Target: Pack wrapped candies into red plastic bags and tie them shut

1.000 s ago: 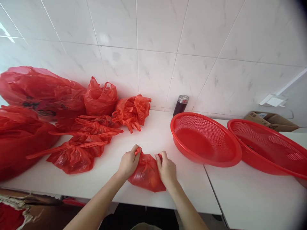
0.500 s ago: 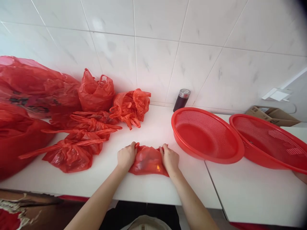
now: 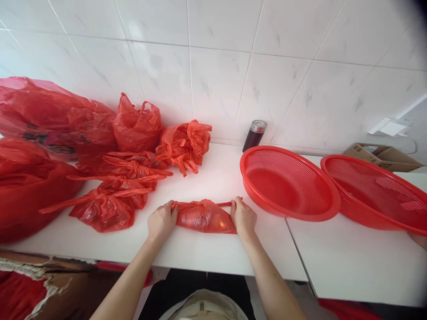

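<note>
A filled red plastic bag [image 3: 205, 217] lies on the white table in front of me. Its top is pulled out taut sideways, and something rounded bulges inside that I cannot make out. My left hand [image 3: 162, 220] is closed on the bag's left end. On the other side my right hand [image 3: 244, 216] grips the twisted right end, with a small tip poking out above the fingers. To the left lie several knotted red bags [image 3: 103, 209] with long tied ends.
Two red colanders [image 3: 288, 184] stand at the right, one overlapping the other's rim. Behind them are a dark flask [image 3: 254, 135] and a cardboard box [image 3: 382, 156]. Large red bags [image 3: 30, 191] fill the far left. Part of another person's hand [image 3: 418, 240] shows at the right edge.
My hands have moved apart, the left one further left and the right one slightly right. The bag's top is now stretched into a tight band. The view has shifted a little.
</note>
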`<control>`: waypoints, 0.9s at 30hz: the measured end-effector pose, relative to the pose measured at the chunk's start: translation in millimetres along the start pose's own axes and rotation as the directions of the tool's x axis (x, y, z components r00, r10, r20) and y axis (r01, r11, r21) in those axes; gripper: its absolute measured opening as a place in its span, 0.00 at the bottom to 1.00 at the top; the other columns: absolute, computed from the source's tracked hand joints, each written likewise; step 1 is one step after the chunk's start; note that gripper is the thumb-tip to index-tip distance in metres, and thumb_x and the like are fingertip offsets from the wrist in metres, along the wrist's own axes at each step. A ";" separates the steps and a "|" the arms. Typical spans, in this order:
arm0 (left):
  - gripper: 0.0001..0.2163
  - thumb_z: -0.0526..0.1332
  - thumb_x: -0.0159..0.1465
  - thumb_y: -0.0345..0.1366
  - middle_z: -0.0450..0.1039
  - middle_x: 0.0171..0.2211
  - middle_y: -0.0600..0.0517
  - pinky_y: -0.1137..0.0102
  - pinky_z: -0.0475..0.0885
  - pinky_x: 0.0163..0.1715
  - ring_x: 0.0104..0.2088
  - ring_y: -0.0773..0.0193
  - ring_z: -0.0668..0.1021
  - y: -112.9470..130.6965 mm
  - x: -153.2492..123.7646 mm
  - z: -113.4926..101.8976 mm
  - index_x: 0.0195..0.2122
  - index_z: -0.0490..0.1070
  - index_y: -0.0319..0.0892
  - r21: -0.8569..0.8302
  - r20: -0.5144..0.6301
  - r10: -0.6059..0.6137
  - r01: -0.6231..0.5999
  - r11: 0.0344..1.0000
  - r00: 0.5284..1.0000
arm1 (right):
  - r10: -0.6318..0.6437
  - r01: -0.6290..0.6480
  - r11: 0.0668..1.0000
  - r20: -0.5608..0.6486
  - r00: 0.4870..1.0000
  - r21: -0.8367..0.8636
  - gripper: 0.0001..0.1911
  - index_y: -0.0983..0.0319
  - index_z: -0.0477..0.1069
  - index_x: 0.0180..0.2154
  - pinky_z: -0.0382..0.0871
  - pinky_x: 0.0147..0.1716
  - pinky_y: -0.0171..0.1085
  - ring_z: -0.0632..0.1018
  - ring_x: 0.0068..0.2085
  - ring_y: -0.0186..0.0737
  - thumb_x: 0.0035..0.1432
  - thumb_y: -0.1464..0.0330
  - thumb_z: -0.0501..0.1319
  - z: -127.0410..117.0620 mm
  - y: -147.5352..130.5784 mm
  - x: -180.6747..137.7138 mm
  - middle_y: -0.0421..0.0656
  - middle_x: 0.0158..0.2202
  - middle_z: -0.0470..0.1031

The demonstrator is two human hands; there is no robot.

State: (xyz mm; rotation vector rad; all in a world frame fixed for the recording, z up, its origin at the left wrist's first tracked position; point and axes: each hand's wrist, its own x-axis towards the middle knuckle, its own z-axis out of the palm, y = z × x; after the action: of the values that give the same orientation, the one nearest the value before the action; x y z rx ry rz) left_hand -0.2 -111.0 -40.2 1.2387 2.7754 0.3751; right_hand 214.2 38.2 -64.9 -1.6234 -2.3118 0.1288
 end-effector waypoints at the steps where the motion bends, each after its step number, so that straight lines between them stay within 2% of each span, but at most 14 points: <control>1: 0.17 0.44 0.68 0.42 0.78 0.32 0.44 0.65 0.63 0.27 0.33 0.49 0.79 -2.5 -1.6 -3.8 0.37 0.71 0.43 -0.011 0.013 -0.007 0.007 1.000 1.000 | -0.003 0.003 1.000 -0.002 1.000 0.013 0.11 0.59 0.70 0.37 0.43 0.23 0.34 0.69 0.24 0.33 0.67 0.63 0.51 -0.1 0.8 -0.4 0.39 0.23 0.72; 3: 0.15 0.46 0.68 0.41 0.78 0.34 0.44 0.64 0.66 0.28 0.33 0.50 0.79 -1.2 -3.4 -15.5 0.39 0.72 0.42 -0.039 0.027 -0.002 0.003 0.999 1.000 | -0.012 0.013 0.999 -0.008 1.000 0.048 0.13 0.60 0.70 0.37 0.43 0.23 0.33 0.68 0.24 0.33 0.67 0.62 0.51 -1.2 2.5 -1.3 0.39 0.24 0.72; 5: 0.15 0.48 0.67 0.37 0.76 0.45 0.42 0.62 0.69 0.36 0.42 0.51 0.78 11.0 -3.5 -31.3 0.49 0.69 0.41 -0.068 -0.002 0.039 -0.039 0.997 0.999 | -0.029 0.030 0.996 -0.013 1.000 0.082 0.15 0.60 0.69 0.37 0.44 0.23 0.33 0.68 0.24 0.33 0.68 0.60 0.49 -3.0 4.3 -1.8 0.39 0.25 0.73; 7: 0.19 0.47 0.67 0.34 0.67 0.58 0.43 0.60 0.65 0.50 0.55 0.54 0.71 33.8 -1.8 -45.8 0.58 0.61 0.43 -0.089 -0.050 0.127 -0.131 0.987 0.991 | -0.054 0.054 0.989 0.000 0.999 0.136 0.16 0.60 0.68 0.37 0.46 0.23 0.33 0.68 0.24 0.33 0.68 0.58 0.47 -5.0 6.2 -1.7 0.38 0.25 0.72; 9: 0.18 0.47 0.68 0.34 0.63 0.61 0.48 0.63 0.60 0.57 0.60 0.59 0.66 61.7 1.1 -53.0 0.59 0.61 0.48 -0.109 -0.027 0.269 -0.271 0.956 0.963 | -0.072 0.063 0.965 0.026 0.997 0.255 0.17 0.59 0.67 0.36 0.49 0.24 0.32 0.68 0.24 0.34 0.68 0.57 0.46 -6.9 8.2 -1.3 0.37 0.25 0.71; 12: 0.13 0.58 0.62 0.40 0.75 0.49 0.47 0.62 0.68 0.49 0.49 0.54 0.75 95.5 4.7 -47.3 0.47 0.73 0.47 -0.148 0.168 0.454 -0.433 0.889 0.875 | -0.053 0.033 0.859 0.024 0.998 0.511 0.18 0.58 0.65 0.34 0.56 0.26 0.32 0.68 0.25 0.35 0.67 0.55 0.46 -9.7 11.7 -0.8 0.36 0.24 0.69; 15: 0.10 0.62 0.58 0.38 0.78 0.38 0.42 0.59 0.71 0.38 0.40 0.47 0.78 104.4 3.1 -37.9 0.39 0.76 0.41 -0.185 0.325 0.518 -0.484 0.855 0.791 | -0.009 0.016 0.744 -0.014 1.000 0.668 0.19 0.58 0.63 0.31 0.60 0.30 0.33 0.69 0.27 0.36 0.65 0.53 0.47 -12.0 14.6 -0.9 0.36 0.24 0.67; 18: 0.10 0.58 0.62 0.39 0.78 0.37 0.45 0.64 0.70 0.35 0.39 0.52 0.78 88.9 -6.2 -50.0 0.39 0.75 0.42 -0.272 0.380 0.561 -0.490 0.828 0.736 | 0.033 -0.036 0.701 0.018 0.999 0.712 0.17 0.58 0.65 0.35 0.62 0.32 0.34 0.71 0.30 0.37 0.63 0.52 0.50 -12.6 16.5 -1.3 0.37 0.26 0.69; 21: 0.12 0.55 0.65 0.45 0.77 0.34 0.54 0.73 0.68 0.30 0.33 0.64 0.76 56.3 -23.8 -93.9 0.39 0.74 0.46 -0.416 0.401 0.601 -0.448 0.792 0.691 | 0.068 -0.106 0.688 0.081 0.994 0.718 0.16 0.57 0.66 0.39 0.64 0.33 0.35 0.73 0.32 0.39 0.61 0.52 0.53 -10.8 19.0 -0.5 0.38 0.29 0.72; 22: 0.13 0.54 0.66 0.46 0.76 0.33 0.55 0.75 0.68 0.29 0.31 0.66 0.75 41.6 -31.1 -114.4 0.39 0.74 0.46 -0.465 0.395 0.601 -0.413 0.783 0.695 | 0.073 -0.119 0.693 0.095 0.993 0.711 0.16 0.56 0.66 0.40 0.64 0.33 0.35 0.73 0.33 0.39 0.60 0.52 0.53 -9.6 20.1 0.2 0.38 0.30 0.73; 23: 0.13 0.55 0.65 0.47 0.75 0.31 0.55 0.76 0.67 0.28 0.30 0.67 0.74 24.7 -39.1 -136.5 0.38 0.74 0.45 -0.543 0.373 0.582 -0.339 0.769 0.722 | 0.074 -0.126 0.705 0.105 0.992 0.698 0.16 0.56 0.66 0.40 0.64 0.33 0.36 0.74 0.33 0.40 0.59 0.53 0.54 -8.2 21.3 1.2 0.38 0.30 0.73; 24: 0.14 0.56 0.65 0.48 0.73 0.29 0.56 0.75 0.67 0.29 0.30 0.67 0.74 5.3 -47.6 -159.3 0.37 0.74 0.44 -0.587 0.348 0.531 -0.262 0.766 0.772 | 0.071 -0.127 0.725 0.110 0.991 0.677 0.15 0.56 0.67 0.40 0.64 0.33 0.36 0.74 0.33 0.41 0.58 0.53 0.54 -6.5 22.6 2.5 0.39 0.30 0.73; 26: 0.17 0.58 0.62 0.51 0.74 0.31 0.55 0.74 0.71 0.31 0.31 0.66 0.75 -40.7 -67.0 -203.1 0.36 0.74 0.42 -0.636 0.285 0.260 -0.021 0.771 0.923 | 0.061 -0.114 0.775 0.106 0.993 0.622 0.16 0.57 0.68 0.39 0.64 0.34 0.38 0.75 0.34 0.43 0.56 0.54 0.55 -2.1 25.5 5.3 0.40 0.30 0.74; 27: 0.18 0.60 0.59 0.53 0.76 0.32 0.54 0.72 0.72 0.33 0.33 0.64 0.76 -66.5 -78.0 -222.1 0.36 0.74 0.42 -0.669 0.218 0.077 0.092 0.738 0.973 | 0.055 -0.102 0.796 0.097 0.994 0.597 0.16 0.57 0.68 0.39 0.65 0.35 0.38 0.76 0.34 0.44 0.55 0.54 0.56 0.7 27.5 6.9 0.40 0.30 0.75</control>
State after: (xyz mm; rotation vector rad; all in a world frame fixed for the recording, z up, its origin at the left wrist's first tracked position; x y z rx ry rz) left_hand -33.9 -253.8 155.6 0.9877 2.1091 1.0518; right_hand 236.7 54.4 -71.0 -1.3808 -1.9489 0.8673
